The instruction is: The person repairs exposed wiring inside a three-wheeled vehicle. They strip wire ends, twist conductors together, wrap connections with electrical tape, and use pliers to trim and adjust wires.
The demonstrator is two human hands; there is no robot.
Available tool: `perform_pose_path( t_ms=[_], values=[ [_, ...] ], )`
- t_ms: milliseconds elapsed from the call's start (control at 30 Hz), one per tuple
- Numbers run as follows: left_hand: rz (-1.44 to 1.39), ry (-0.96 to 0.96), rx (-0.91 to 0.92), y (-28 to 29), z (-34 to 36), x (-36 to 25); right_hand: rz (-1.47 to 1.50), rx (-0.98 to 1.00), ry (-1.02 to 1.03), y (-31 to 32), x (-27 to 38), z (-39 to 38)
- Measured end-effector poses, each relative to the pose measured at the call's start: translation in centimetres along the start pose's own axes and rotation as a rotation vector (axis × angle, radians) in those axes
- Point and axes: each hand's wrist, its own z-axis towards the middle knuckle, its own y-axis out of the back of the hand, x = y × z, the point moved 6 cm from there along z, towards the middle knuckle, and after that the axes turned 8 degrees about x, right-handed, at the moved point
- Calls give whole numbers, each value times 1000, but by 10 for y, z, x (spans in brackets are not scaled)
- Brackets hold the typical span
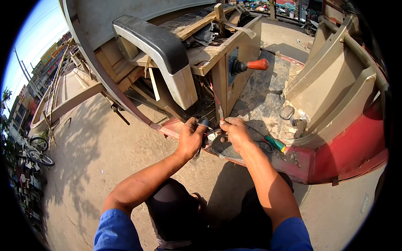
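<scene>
My left hand [191, 140] is closed, thumb pressed against a small dark object [204, 122] whose kind I cannot make out. Close beside it, my right hand [237, 134] pinches the end of a thin red wire [218, 103]. That wire comes down from the opening under the seat box of a small vehicle. Between the two hands, dark strands and a pale piece hang low, partly hidden by the fingers. A screwdriver [274, 143] with a green handle lies on the vehicle's floor, right of my right hand.
A black and grey armrest-shaped panel [176, 71] juts out above my left hand. The tan seat box [243, 83] carries a red-knobbed lever [256, 64], with wood scraps on top. Farther right are a foot pedal [287, 112] and the tan-and-red front panel [335, 92]. Bicycles [41, 157] stand far left.
</scene>
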Motion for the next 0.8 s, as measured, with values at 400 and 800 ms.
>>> perform_pose_path(
  t_ms=[400,800],
  values=[
    [-74,339,82,-4,-3,15,-222,91,183,-7,11,-9],
    [392,-123,215,-8,-11,-9,-325,6,264,2,13,-6]
  ],
)
